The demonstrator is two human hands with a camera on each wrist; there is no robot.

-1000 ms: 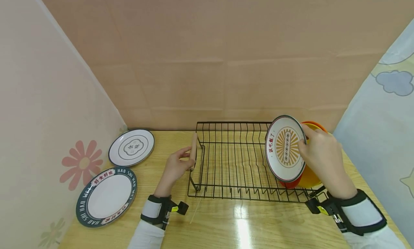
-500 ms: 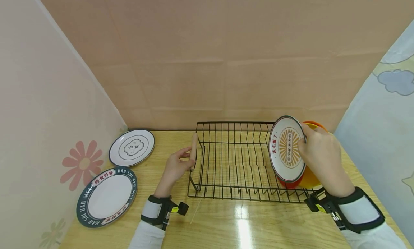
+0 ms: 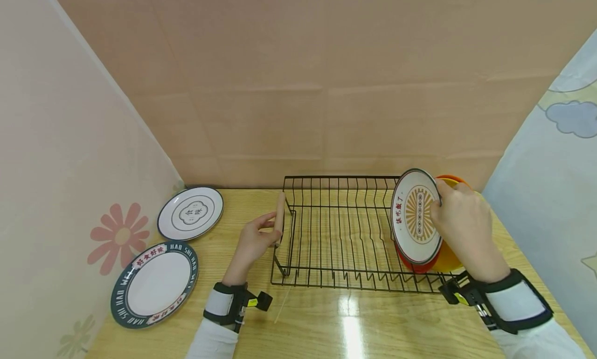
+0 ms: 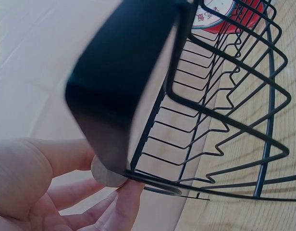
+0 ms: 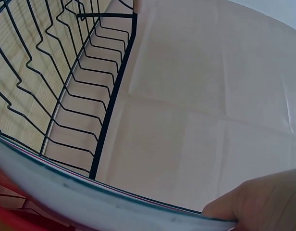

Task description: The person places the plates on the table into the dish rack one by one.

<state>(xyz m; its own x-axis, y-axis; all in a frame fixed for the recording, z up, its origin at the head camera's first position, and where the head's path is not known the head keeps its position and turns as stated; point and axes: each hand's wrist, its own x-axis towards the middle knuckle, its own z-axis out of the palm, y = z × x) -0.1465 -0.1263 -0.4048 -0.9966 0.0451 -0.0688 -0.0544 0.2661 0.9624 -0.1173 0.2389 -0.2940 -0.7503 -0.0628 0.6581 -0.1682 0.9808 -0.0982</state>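
Observation:
My right hand (image 3: 464,229) pinches the right edge of a white plate (image 3: 417,216) with a dark green rim and an orange sunburst design. The plate stands tilted in the right part of a black wire dish rack (image 3: 342,229). Behind it, a red plate (image 3: 418,267) and a yellow plate (image 3: 446,260) show partly, with an orange rim (image 3: 453,178) at the back. In the right wrist view the white plate (image 5: 90,197) crosses the bottom, thumb on its edge. My left hand (image 3: 256,237) grips the wooden handle (image 3: 280,216) at the rack's left end; in the left wrist view its fingers curl round the handle (image 4: 107,171).
On the left of the wooden table (image 3: 308,328) lie a white plate with a thin dark rim (image 3: 174,214) and a plate with a wide dark green lettered rim (image 3: 160,284). A tan paper backdrop (image 3: 326,89) rises behind the rack, with patterned side walls.
My right hand has shifted the sunburst plate slightly right, toward the red and yellow plates, and it now stands steeper. The left hand keeps its place on the handle.

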